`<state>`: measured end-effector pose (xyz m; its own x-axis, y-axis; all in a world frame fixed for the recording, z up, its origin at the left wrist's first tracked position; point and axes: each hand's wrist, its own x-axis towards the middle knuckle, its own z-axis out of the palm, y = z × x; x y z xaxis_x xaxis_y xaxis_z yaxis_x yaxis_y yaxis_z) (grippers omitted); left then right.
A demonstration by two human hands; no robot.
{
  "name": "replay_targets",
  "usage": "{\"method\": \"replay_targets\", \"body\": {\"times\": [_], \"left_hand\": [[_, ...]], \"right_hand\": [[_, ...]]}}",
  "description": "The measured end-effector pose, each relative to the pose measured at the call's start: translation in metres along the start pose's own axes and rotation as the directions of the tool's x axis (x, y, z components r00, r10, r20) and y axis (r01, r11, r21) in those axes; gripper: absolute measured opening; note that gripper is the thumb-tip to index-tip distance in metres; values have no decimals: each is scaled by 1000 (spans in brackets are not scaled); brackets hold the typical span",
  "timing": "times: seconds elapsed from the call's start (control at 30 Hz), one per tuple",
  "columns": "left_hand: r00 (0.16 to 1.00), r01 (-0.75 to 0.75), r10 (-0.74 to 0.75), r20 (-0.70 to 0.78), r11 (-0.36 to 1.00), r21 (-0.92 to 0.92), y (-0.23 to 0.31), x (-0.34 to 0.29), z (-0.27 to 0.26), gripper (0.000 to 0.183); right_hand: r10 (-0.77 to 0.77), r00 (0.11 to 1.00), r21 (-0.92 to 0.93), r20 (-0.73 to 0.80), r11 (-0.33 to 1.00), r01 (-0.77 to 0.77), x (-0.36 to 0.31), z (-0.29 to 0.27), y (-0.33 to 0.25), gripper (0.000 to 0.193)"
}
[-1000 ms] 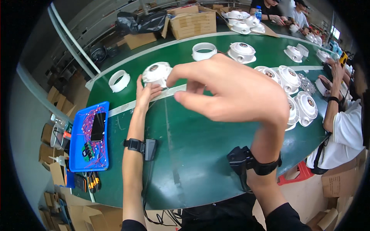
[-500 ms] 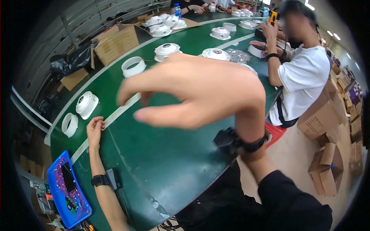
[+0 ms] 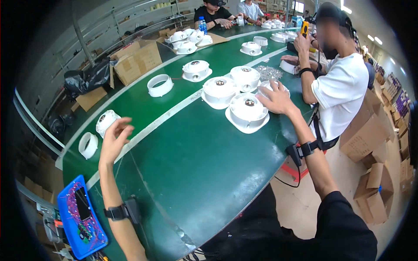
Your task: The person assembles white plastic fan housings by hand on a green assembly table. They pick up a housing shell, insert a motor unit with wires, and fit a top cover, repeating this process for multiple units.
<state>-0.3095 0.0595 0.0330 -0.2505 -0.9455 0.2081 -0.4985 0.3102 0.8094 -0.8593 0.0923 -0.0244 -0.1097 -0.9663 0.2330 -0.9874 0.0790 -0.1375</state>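
Observation:
My left hand [image 3: 115, 140] is raised with fingers curved and apart, holding nothing. It is nearest to a white round camera-like housing [image 3: 103, 119], whose right side it partly covers. A white plastic ring [image 3: 88, 146] stands on edge just left of that. My right hand [image 3: 278, 101] reaches over a cluster at the right, fingers spread. Its fingertips lie over a white round part [image 3: 285, 90], partly hidden under them. Beside the thumb sits a white housing with a dark lens [image 3: 248, 112]; two similar housings [image 3: 219, 90] [image 3: 244, 77] stand behind it. Whether the fingers touch anything, I cannot tell.
A blue tray [image 3: 101, 241] with wires, circuit boards and a dark phone-like slab is at lower left. Small metal parts [image 3: 268, 72] lie behind the right cluster. More housings [image 3: 196, 69] and a ring [image 3: 160, 85] line the green table [image 3: 196, 161]. A co-worker [image 3: 344, 87] sits at right.
My right hand has swung from close in front of the view to the cluster at right, uncovering the housings. My left hand has risen off the table edge line toward the nearby housing.

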Motion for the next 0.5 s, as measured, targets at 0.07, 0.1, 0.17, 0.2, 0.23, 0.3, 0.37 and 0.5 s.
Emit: {"method": "replay_targets", "body": {"times": [0.07, 0.1, 0.17, 0.2, 0.23, 0.3, 0.37, 0.5], "left_hand": [[966, -253, 245, 81, 963, 96, 73, -1, 31, 27], [939, -330, 312, 145, 936, 123, 97, 6, 54, 25], [898, -383, 256, 358, 855, 349, 134, 20, 97, 28], [888, -414, 226, 401, 774, 479, 138, 29, 121, 32], [865, -472, 226, 448, 667, 576, 147, 35, 145, 37], [854, -470, 179, 488, 668, 577, 153, 57, 201, 50], [835, -547, 359, 416, 621, 562, 128, 86, 245, 56], [800, -581, 438, 409, 735, 350, 100, 119, 272, 58]], "right_hand": [[-49, 999, 13, 16, 999, 49, -2, 1, 7, 69], [-56, 997, -1, 44, 998, 56, -1, 0, 11, 68], [-59, 997, -14, 48, 998, 59, -2, -1, 12, 66], [-72, 996, -13, 45, 997, 73, 0, -1, 9, 66], [-79, 996, -31, 39, 996, 81, 2, 1, 7, 64], [-76, 997, -31, 33, 997, 77, -1, -1, 12, 62], [-107, 994, -24, 29, 994, 108, -2, -1, 7, 60], [-252, 968, 6, -16, 968, 252, -15, -1, -2, 55]]}}
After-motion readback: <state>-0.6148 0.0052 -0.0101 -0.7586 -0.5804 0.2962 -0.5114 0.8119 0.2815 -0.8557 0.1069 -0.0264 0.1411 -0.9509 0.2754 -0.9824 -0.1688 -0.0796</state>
